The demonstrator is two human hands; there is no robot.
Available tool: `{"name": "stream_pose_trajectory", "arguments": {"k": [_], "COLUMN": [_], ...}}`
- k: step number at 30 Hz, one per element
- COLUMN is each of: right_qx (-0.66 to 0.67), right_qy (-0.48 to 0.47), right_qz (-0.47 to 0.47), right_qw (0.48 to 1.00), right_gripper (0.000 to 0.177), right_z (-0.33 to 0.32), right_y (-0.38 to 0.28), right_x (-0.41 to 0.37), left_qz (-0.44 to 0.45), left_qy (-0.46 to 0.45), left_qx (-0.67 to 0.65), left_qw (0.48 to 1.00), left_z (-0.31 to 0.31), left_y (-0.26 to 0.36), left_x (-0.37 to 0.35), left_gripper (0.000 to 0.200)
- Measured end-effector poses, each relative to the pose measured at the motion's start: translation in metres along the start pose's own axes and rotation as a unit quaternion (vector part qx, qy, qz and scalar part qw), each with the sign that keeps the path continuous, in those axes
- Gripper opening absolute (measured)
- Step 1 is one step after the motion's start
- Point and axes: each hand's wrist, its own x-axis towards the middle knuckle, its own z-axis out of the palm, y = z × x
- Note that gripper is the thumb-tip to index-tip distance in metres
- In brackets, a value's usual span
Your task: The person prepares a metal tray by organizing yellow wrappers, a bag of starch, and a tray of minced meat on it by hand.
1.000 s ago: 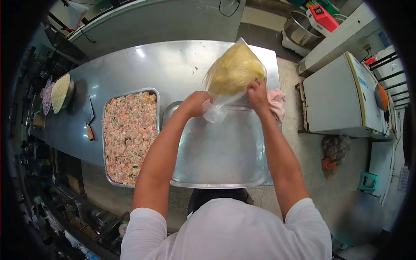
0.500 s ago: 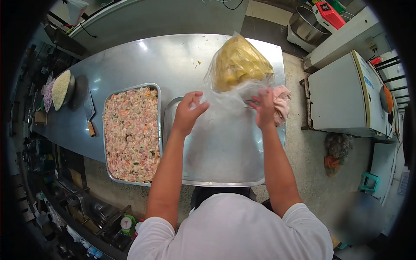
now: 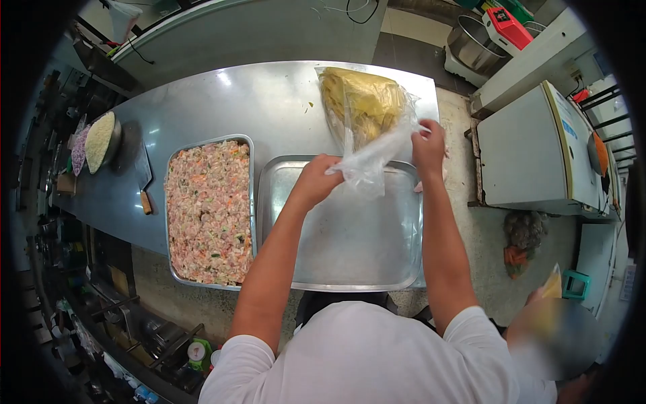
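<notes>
A clear plastic bag [image 3: 369,160] with yellow, leaf-like pieces inside lies at the far right of the metal table. My left hand [image 3: 317,182] pinches the left side of its loose mouth. At the right side of that mouth, my right hand [image 3: 428,149] is closed on the plastic. The stretched film hangs over the back edge of a shallow metal tray [image 3: 356,283], whose bottom shows. To the left stands a second metal tray [image 3: 254,202], filled with a chopped pinkish mixture [image 3: 208,215] with orange and green bits. A bit of pink cloth [image 3: 420,186] shows beside my right forearm.
A cleaver [image 3: 145,172] lies on the table [image 3: 269,87] at left, near a bowl of white chopped pieces [image 3: 101,141] and some purple ones [image 3: 80,149]. A white chest unit [image 3: 518,161] stands at right. Another person [image 3: 548,337], partly blurred, is at lower right.
Both hands have closed on the bag's mouth and spread it between them. The bag has slumped lower and leftward. Another person holding something yellow has come in at lower right.
</notes>
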Motion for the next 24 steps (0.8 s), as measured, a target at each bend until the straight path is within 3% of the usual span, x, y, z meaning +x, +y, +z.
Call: {"name": "stream_pose_trajectory", "arguments": {"k": [1, 2, 5, 6, 7, 8, 9, 10, 11, 13, 15, 16, 17, 18, 20, 21, 23, 24], "right_qx": [0.001, 0.033, 0.110, 0.154, 0.240, 0.324, 0.497, 0.647, 0.700, 0.805, 0.813, 0.814, 0.770, 0.720, 0.633, 0.620, 0.590, 0.621], "right_qy": [0.043, -0.027, -0.165, -0.194, -0.215, -0.235, -0.179, -0.179, -0.117, -0.185, -0.231, -0.256, -0.236, -0.213, -0.208, -0.243, -0.313, -0.328], "right_qz": [-0.001, 0.005, -0.024, -0.011, 0.060, 0.131, 0.250, 0.208, 0.251, 0.137, 0.197, 0.225, 0.257, 0.289, 0.309, 0.280, 0.213, 0.195], "right_qw": [0.999, 0.999, 0.980, 0.969, 0.945, 0.907, 0.812, 0.712, 0.658, 0.547, 0.497, 0.470, 0.534, 0.595, 0.678, 0.692, 0.713, 0.685], "right_gripper": [0.049, 0.048, 0.046, 0.046, 0.045, 0.044, 0.036, 0.033, 0.032, 0.034, 0.033, 0.033, 0.032, 0.031, 0.030, 0.030, 0.030, 0.030], "right_z": [-0.012, -0.014, 0.017, 0.027, 0.049, 0.062, 0.053, 0.033, 0.018, 0.015, 0.017, 0.018, 0.019, 0.017, 0.021, 0.023, 0.023, 0.016], "right_y": [-0.029, -0.045, -0.060, -0.052, -0.021, -0.002, -0.008, -0.009, -0.018, 0.015, 0.033, 0.035, 0.038, 0.021, 0.017, 0.027, 0.042, 0.036], "right_x": [-0.025, -0.049, -0.090, -0.094, -0.084, -0.072, -0.057, -0.048, -0.042, -0.038, -0.038, -0.036, -0.032, -0.032, -0.030, -0.027, -0.017, -0.015], "left_qz": [0.022, 0.029, 0.034, 0.060, 0.087, 0.112, 0.119, 0.124, 0.129, 0.077, 0.002, -0.050, 0.033, 0.112, 0.168, 0.203, 0.194, 0.210], "left_qy": [0.048, 0.047, -0.024, -0.030, -0.035, -0.038, -0.025, -0.010, 0.005, 0.015, -0.018, 0.049, 0.102, 0.151, 0.101, 0.085, 0.067, 0.133], "left_qx": [-0.066, -0.220, -0.374, -0.361, -0.347, -0.333, -0.394, -0.452, -0.510, -0.509, -0.503, -0.453, -0.262, -0.059, 0.150, 0.245, 0.321, 0.283], "left_qw": [0.996, 0.974, 0.926, 0.930, 0.933, 0.935, 0.911, 0.883, 0.851, 0.857, 0.864, 0.889, 0.959, 0.980, 0.969, 0.944, 0.925, 0.926], "left_z": [0.003, 0.006, 0.017, 0.019, 0.019, 0.017, 0.012, 0.005, -0.001, -0.014, -0.024, -0.021, -0.015, -0.006, -0.003, -0.001, -0.019, -0.028], "left_y": [-0.013, -0.008, 0.010, 0.010, 0.010, 0.010, 0.010, 0.011, 0.012, 0.002, -0.009, -0.006, -0.004, 0.003, 0.022, 0.032, -0.015, -0.039], "left_x": [-0.002, -0.006, -0.004, 0.001, 0.005, 0.008, 0.010, 0.009, 0.008, 0.016, 0.026, 0.029, 0.032, 0.028, 0.017, 0.012, 0.044, 0.063], "left_gripper": [0.028, 0.029, 0.029, 0.029, 0.029, 0.029, 0.029, 0.029, 0.030, 0.031, 0.030, 0.035, 0.038, 0.043, 0.045, 0.048, 0.043, 0.030]}}
